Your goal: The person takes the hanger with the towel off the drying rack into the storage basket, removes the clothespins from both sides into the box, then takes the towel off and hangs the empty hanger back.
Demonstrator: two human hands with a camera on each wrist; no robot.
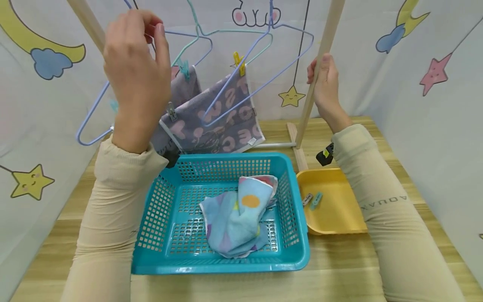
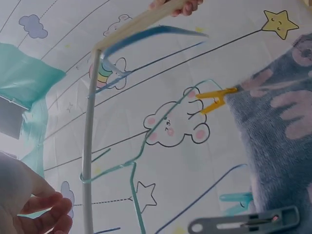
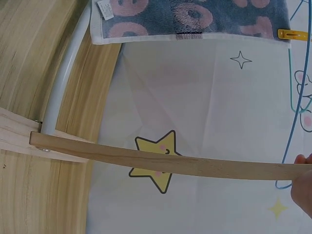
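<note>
My right hand (image 1: 326, 84) grips the upright wooden post (image 1: 313, 88) of a drying rack, fingers wrapped around it. In the right wrist view, the post (image 3: 195, 166) runs from its foot to that hand (image 3: 303, 187). Raised at the upper left, my left hand (image 1: 137, 71) has loosely bent fingers, with nothing visible between them. The left wrist view puts this hand (image 2: 34, 200) beside the rack's rod (image 2: 89, 122). Blue hangers (image 1: 260, 88) and a green hanger (image 1: 234, 30) hang nearby. A grey-purple towel (image 1: 222, 113) with pink letters hangs from clothespins, including a yellow one (image 1: 240, 63).
Below stands a teal basket (image 1: 222, 268) with a crumpled light-blue cloth (image 1: 234, 222) in it. Right of it, a yellow tray (image 1: 339, 205) holds small clothespins (image 1: 316, 200). The rack's wooden foot (image 1: 299, 157) stands on the wooden table (image 1: 339, 268). A patterned white backdrop surrounds this area.
</note>
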